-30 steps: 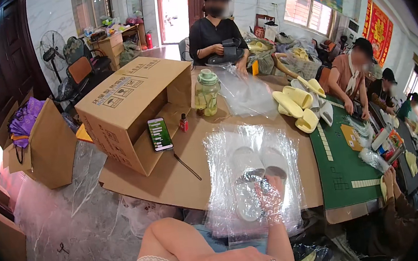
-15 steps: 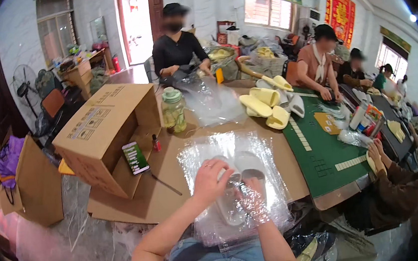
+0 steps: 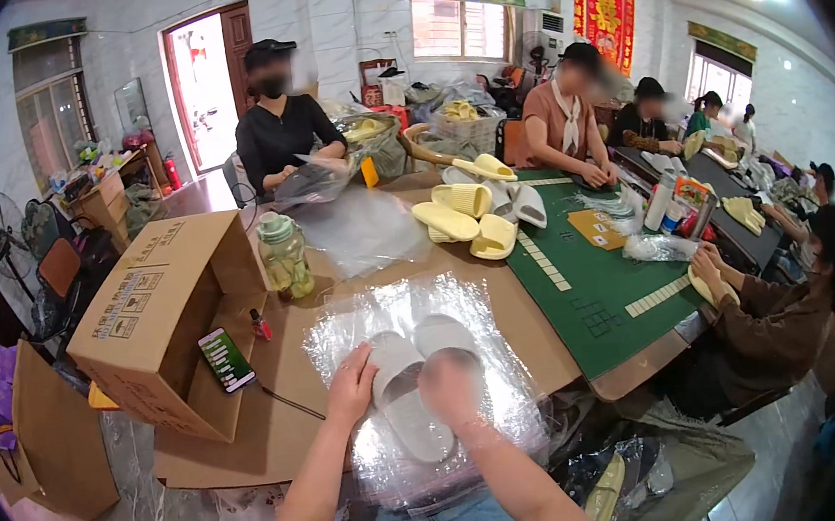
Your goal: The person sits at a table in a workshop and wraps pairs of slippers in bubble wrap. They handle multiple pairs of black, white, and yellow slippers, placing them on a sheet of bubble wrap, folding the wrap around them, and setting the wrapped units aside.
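A pair of light grey slippers (image 3: pixel 415 423) lies side by side, toes away from me, on a stack of clear plastic bags (image 3: pixel 498 383) right in front of me. My left hand (image 3: pixel 351 385) is at the outer edge of the left slipper, with its fingers bent and close together against it. Over the strap of the right slipper sits my right hand (image 3: pixel 450 388). Its fingers are smeared, so their grip does not show.
An open cardboard box (image 3: pixel 167 325) stands at left, near a phone (image 3: pixel 226 359), a red bottle (image 3: pixel 260 325) and a glass jar (image 3: pixel 284 258). Yellow slippers (image 3: pixel 464 218) lie beyond the bags. A green mat (image 3: pixel 591 284) covers the right side. Co-workers (image 3: pixel 287 137) sit around.
The view has turned to the right. My left hand has moved from above the slippers to the left slipper's side. Clear plastic covered my right hand before; now it shows bare over the right slipper.
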Available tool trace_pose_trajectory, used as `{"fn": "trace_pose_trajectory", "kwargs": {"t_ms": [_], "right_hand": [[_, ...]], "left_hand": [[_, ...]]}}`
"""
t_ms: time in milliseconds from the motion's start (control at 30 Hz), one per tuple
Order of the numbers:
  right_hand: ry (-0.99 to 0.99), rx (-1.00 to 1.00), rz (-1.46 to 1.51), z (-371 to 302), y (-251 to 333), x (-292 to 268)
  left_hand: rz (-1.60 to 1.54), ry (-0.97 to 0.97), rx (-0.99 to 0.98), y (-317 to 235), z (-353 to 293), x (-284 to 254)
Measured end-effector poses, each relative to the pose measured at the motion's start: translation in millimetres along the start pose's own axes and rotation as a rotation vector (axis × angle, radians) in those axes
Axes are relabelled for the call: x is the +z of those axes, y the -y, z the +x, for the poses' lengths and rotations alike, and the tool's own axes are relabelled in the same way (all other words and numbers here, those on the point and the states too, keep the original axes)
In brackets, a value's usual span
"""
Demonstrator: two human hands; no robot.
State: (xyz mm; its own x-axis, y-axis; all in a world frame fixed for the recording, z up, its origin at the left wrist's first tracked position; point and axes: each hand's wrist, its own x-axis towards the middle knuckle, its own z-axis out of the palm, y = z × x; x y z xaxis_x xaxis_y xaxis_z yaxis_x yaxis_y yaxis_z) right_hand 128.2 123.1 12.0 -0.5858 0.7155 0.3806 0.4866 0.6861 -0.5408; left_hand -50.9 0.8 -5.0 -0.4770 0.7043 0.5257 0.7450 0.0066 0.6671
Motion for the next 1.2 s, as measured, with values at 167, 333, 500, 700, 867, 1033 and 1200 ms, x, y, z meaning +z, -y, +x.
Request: {"fn": "trace_pose_trajectory", "kwargs": {"t_ms": [167,333,500,700,867,1033,1200], "right_hand": [[-0.055,0.045,0.172,-1,-2,-1],[-0.056,0.054,0.229,0,-3,-1],[-0.056,0.04,0.187,-1,-7,4],[-0.032,0.072,0.208,-2,-4,-2],[-0.018,0.069,0.207,-2,0,-9],[-0.041,0.067,0.235,-2,-2,-6],[-0.027,0.07,0.233,-2,-5,-2]], "left_hand": [[-0.018,-0.011,-0.038,2,-2,2],[-0.005,0.011,-0.052,5,-1,-2],[-0.028,0.007,-0.066,-5,-1,-4],[-0.028,0.013,-0.064,0,-1,-1],[-0.013,0.009,-0.05,-3,-1,-3],[-0.006,0.013,-0.069,-3,-1,-3],[-0.035,0.003,-0.076,5,-2,0]]}}
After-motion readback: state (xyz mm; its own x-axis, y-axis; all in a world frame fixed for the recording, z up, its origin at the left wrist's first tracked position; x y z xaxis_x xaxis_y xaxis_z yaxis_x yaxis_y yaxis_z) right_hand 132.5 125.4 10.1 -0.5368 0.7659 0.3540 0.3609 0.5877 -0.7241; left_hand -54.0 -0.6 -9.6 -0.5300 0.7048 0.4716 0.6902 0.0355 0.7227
